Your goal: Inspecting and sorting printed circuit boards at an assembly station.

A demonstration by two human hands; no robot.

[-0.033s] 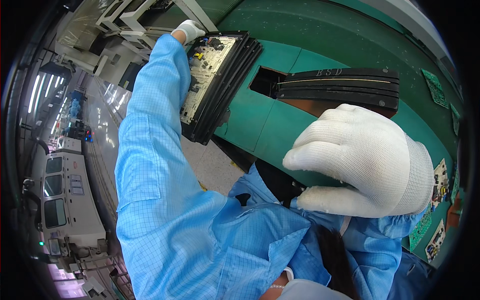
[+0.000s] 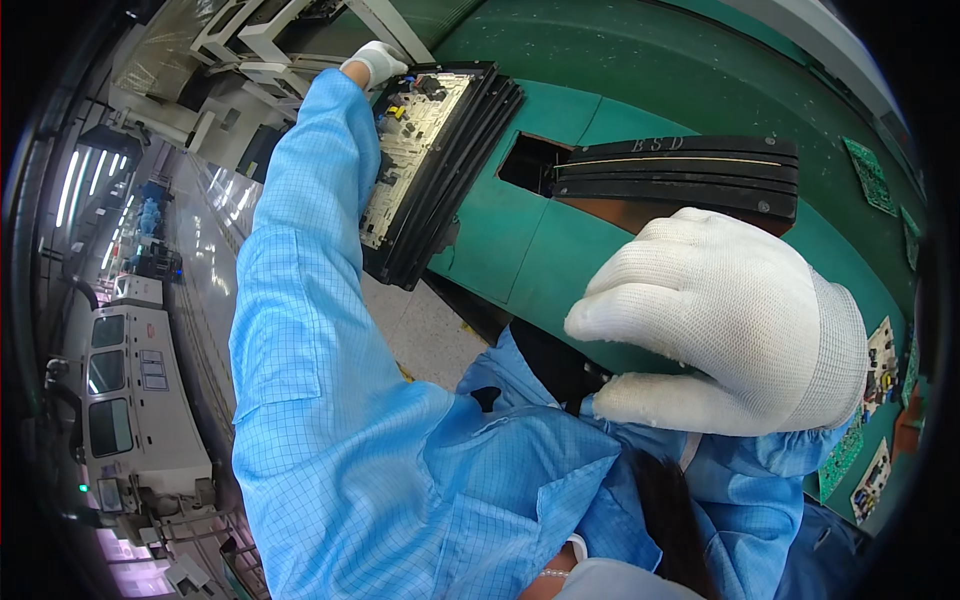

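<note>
My left hand, in a white knit glove, reaches far out to the upper left. Its bent fingers close on the far end of a black tray. That tray is the nearest of a stack of black trays at the left end of the green worktop. A pale circuit board with yellow and dark parts lies along it. Close to the camera, my right hand, likewise gloved, hovers over the worktop's near edge. Its fingers curve together, with a gap between them and the thumb, and nothing shows in it.
A black slatted block lies on the green worktop, beside a rectangular cutout. Green circuit boards lie along the right side. White frame bars stand behind my left hand. A large pale machine stands across the aisle.
</note>
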